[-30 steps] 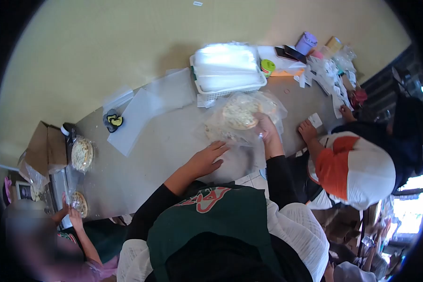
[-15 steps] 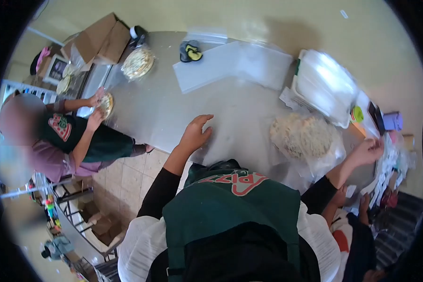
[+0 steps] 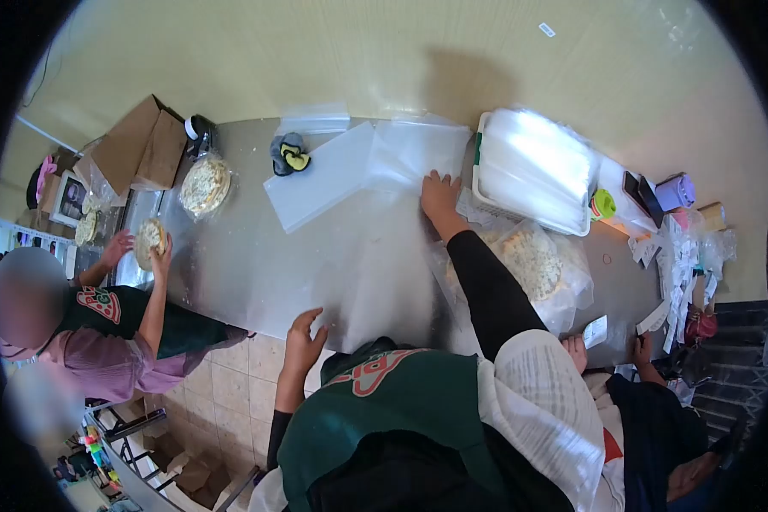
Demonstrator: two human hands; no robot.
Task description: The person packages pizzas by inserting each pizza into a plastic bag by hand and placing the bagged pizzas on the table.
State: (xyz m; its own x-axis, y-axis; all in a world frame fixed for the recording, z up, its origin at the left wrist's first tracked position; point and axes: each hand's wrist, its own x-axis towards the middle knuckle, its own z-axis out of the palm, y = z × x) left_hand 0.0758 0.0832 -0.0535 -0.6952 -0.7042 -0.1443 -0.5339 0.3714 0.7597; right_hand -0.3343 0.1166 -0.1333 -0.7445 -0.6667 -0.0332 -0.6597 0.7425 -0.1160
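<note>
My right hand (image 3: 440,203) reaches forward over the metal table, its fingers apart at the near edge of a clear plastic sheet (image 3: 414,154). Whether the fingertips press on the sheet I cannot tell. Close by on the right is a white basket (image 3: 531,220) with a stack of clear plastic (image 3: 538,162) on top. Under my right forearm, several pizzas in clear bags (image 3: 531,263) lie partly hidden. My left hand (image 3: 302,348) hovers by the table's near edge, fingers loosely curved and apart, with nothing in it.
At the left a co-worker holds a pizza (image 3: 150,243). Another bagged pizza (image 3: 205,185) lies near a cardboard box (image 3: 136,145). A grey and yellow cloth bundle (image 3: 289,154) rests on plastic sheets. Rightward are a green tape roll (image 3: 602,203), a phone (image 3: 644,200), paper slips (image 3: 678,273) and another person's hands.
My right hand has gone from the paper slips at the far right to the plastic sheet. The view has shifted. The co-worker's pizza is now raised and tilted.
</note>
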